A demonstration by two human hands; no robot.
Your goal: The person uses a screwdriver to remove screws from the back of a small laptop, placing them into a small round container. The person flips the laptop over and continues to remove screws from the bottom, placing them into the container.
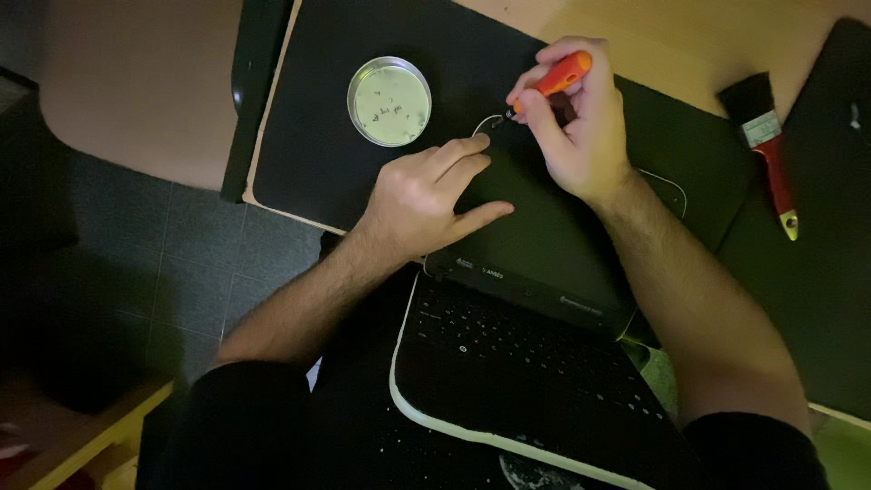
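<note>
A dark laptop (526, 354) lies open across my lap and the table edge, its screen part (553, 227) laid flat on a black mat (308, 136). My left hand (426, 195) rests flat on the screen part near its far left corner, fingers spread. My right hand (576, 122) grips a screwdriver with an orange handle (562, 74), its tip down at the screen's far corner, just beyond my left fingertips.
A round metal dish (390, 101) holding several small screws sits on the mat to the left of the hands. A paintbrush with a red handle (767, 145) lies at the right. Grey tiled floor (181, 272) shows at the left, below the table edge.
</note>
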